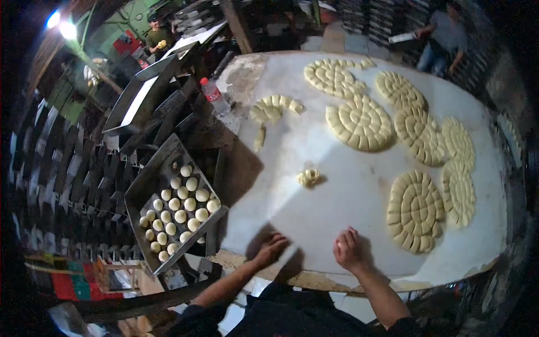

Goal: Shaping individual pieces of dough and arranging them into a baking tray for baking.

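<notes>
At the near edge of the pale work table (314,219), my left hand (272,250) is cupped palm down, its fingers together and curled. Whatever lies under it, if anything, is hidden. To its right my right hand (347,248) is curled closed against the surface, and its contents do not show. Ahead of both hands sits a small lump of dough pieces (308,178). Rounded dough balls (179,216) stand in rows in a dark metal tray (147,181) at my left.
Coils of cut dough (415,210) cover the table's right and far side. A curved row of dough pieces (275,106) lies farther left. A plastic bottle (215,96) with a red cap stands at the far left edge. Stacked metal trays (73,191) fill the left; two people work beyond.
</notes>
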Tool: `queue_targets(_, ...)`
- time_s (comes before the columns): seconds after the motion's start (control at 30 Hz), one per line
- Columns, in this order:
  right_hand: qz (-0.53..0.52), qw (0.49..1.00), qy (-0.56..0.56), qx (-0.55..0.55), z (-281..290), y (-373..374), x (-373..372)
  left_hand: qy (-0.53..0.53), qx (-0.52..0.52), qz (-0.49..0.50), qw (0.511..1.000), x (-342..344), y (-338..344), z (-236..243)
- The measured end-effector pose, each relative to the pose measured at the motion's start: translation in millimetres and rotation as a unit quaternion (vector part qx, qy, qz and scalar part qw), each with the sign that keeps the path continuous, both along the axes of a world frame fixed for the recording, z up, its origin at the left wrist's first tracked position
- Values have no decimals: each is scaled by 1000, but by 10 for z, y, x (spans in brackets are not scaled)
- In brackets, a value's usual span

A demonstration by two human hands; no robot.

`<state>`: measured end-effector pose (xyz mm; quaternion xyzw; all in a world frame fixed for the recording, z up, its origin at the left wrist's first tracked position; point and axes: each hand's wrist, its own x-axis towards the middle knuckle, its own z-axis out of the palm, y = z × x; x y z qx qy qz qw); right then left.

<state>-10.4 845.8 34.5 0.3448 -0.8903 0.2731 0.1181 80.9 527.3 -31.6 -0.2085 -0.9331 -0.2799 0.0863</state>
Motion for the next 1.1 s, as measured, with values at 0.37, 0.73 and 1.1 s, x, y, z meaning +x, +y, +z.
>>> queue_targets(0.37, -330, 941, -77, 4, -37, -899, -136, 154, -14, 24, 988, -1245, 410, -224)
queue_targets(0.73, -338, 806, -444, -199, 651, -743, -58, -70, 249, -32, 966, 914, -2281, 2322)
queue_targets(1.1, 359, 911, -61, -193, 1687, -6464, 597, -63, -238, 421, 873, 912, -5165, 1504)
